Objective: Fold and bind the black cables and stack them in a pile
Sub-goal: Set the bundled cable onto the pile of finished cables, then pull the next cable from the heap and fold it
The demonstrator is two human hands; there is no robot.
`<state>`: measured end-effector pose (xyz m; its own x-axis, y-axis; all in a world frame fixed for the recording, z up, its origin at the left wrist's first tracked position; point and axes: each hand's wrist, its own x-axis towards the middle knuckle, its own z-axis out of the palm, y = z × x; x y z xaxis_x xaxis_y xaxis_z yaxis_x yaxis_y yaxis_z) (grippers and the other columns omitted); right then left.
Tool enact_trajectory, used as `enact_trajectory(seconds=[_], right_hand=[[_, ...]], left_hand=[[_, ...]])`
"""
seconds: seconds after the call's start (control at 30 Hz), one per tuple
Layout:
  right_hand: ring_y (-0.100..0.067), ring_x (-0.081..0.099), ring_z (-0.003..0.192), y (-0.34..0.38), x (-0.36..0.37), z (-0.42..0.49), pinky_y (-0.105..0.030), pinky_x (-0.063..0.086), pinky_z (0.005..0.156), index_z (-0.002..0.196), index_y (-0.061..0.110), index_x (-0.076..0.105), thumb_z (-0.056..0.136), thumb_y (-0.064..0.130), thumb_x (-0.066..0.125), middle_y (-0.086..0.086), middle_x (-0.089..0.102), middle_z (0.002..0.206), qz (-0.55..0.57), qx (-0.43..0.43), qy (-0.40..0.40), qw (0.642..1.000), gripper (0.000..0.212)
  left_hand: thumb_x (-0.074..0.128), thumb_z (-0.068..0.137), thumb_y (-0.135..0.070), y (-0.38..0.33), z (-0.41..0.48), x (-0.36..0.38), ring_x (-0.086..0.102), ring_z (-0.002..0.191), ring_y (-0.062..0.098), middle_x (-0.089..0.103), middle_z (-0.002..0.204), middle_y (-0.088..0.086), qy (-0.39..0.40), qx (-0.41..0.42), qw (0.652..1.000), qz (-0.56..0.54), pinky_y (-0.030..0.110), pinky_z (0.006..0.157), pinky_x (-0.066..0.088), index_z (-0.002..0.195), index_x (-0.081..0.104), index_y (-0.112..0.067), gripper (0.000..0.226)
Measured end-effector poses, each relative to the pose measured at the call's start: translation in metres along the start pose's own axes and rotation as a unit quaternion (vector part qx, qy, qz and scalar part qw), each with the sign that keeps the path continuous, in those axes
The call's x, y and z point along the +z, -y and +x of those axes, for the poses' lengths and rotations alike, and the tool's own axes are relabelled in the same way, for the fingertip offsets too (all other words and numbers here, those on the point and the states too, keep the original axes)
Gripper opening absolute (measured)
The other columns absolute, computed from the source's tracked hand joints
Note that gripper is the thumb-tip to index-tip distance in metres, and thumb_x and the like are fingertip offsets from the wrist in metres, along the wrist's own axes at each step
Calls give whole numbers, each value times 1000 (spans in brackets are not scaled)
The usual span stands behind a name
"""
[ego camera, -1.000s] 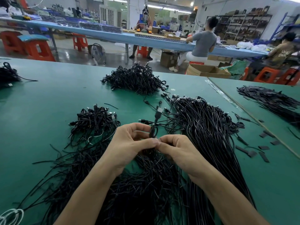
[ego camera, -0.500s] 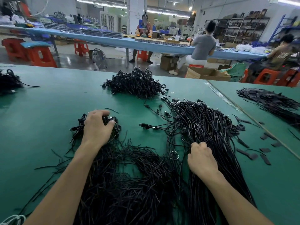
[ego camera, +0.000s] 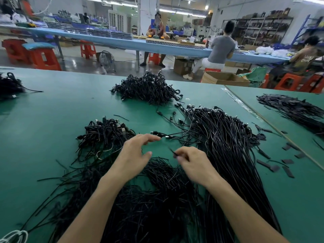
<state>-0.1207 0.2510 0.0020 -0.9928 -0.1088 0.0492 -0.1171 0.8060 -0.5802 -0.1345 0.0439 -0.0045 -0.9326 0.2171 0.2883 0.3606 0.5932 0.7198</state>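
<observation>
My left hand (ego camera: 135,155) hovers over the green table (ego camera: 52,137) with curved, spread fingers. Its fingertips sit beside the plug end of a loose black cable (ego camera: 168,136) and grip nothing. My right hand (ego camera: 194,163) pinches a thin black tie (ego camera: 171,151) between thumb and fingers. A long bundle of unfolded black cables (ego camera: 228,151) runs along the right. A pile of bound cables (ego camera: 105,135) lies just left of my left hand. A larger bound pile (ego camera: 147,88) sits farther back. A heap of black ties (ego camera: 140,199) lies under my forearms.
Another cable heap (ego camera: 8,86) lies at the far left edge. Small black strips (ego camera: 273,166) are scattered at the right, near the seam to the neighbouring table, which holds more black strips (ego camera: 294,109). People sit at a blue bench (ego camera: 122,42) behind.
My left hand has left the bound pile and come back to the middle, next to a cable end. My right hand has lifted off the loose bundle with a tie pinched in it.
</observation>
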Motion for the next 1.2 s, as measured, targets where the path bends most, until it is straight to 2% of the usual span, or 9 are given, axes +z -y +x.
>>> enact_trajectory(seconds=[0.13, 0.23, 0.33, 0.47, 0.6, 0.77, 0.87, 1.0, 1.2], right_hand=[[1, 54, 55, 46, -5, -15, -14, 43, 53, 92, 40, 65, 99, 19, 54, 9, 63, 70, 123, -112, 124, 978, 24], [2, 53, 60, 54, -16, -25, -13, 42, 58, 86, 34, 69, 95, 38, 59, 13, 64, 74, 112, -165, 90, 976, 14], [3, 53, 55, 42, -28, -28, -12, 42, 55, 74, 28, 66, 93, 47, 62, 17, 63, 66, 103, -128, 5, 986, 28], [-10, 60, 60, 15, -31, -20, -32, 54, 63, 71, 21, 59, 98, 41, 57, 7, 62, 68, -28, 13, -101, 994, 34], [-16, 63, 81, 0, -29, -18, -35, 55, 77, 97, 19, 66, 102, 37, 49, 2, 66, 90, -167, 90, -49, 981, 26], [-9, 45, 131, 15, -16, -19, -34, 36, 114, 143, 27, 48, 102, 33, 48, 8, 54, 140, -61, -51, 70, 994, 41], [-3, 54, 112, 28, -8, -22, -22, 42, 98, 126, 28, 61, 103, 31, 48, 11, 64, 118, 20, -128, 67, 989, 26], [2, 55, 69, 28, -12, -21, -14, 40, 63, 87, 28, 67, 99, 25, 58, 23, 63, 73, 98, -124, -17, 987, 15], [0, 50, 59, 21, -23, -14, -22, 44, 56, 78, 29, 65, 96, 27, 64, 13, 63, 68, 207, -93, -140, 964, 18]], left_hand=[[71, 86, -6, 4, 0, 9, 45, 131, 20, 54, 138, 1, 49, 45, 996, 52, 42, 111, 36, 118, 71, -23, 37], [62, 97, -20, 8, 0, 8, 64, 102, 12, 66, 112, 6, -82, 10, 997, -6, 29, 84, 52, 95, 72, -9, 15], [46, 100, -40, 6, -1, -3, 47, 43, 0, 60, 63, -1, -239, -47, 962, -126, 11, 39, 32, 85, 68, -8, 42], [62, 95, -35, 7, -7, -20, 37, 46, 8, 41, 53, -3, -352, -33, 932, -75, 17, 44, 30, 62, 41, -14, 45], [71, 89, -34, -3, -10, -23, 31, 41, 7, 35, 47, -9, -263, -17, 960, 91, 24, 45, 29, 58, 31, -24, 51], [53, 96, -50, -22, -15, -2, 50, 47, 13, 50, 56, -7, -103, -52, 965, 237, 25, 45, 31, 62, 38, -22, 47], [53, 92, -46, -33, -14, 7, 56, 67, 27, 54, 71, -2, -27, -80, 966, 244, 33, 56, 37, 66, 38, -25, 37], [67, 83, -45, -42, -14, 3, 50, 58, 15, 54, 63, -8, 31, -61, 989, 128, 29, 52, 33, 62, 46, -26, 35], [52, 94, -59, -57, -15, -12, 25, 43, 10, 33, 47, -10, 220, -49, 957, -183, 24, 43, 24, 57, 54, -23, 52]])
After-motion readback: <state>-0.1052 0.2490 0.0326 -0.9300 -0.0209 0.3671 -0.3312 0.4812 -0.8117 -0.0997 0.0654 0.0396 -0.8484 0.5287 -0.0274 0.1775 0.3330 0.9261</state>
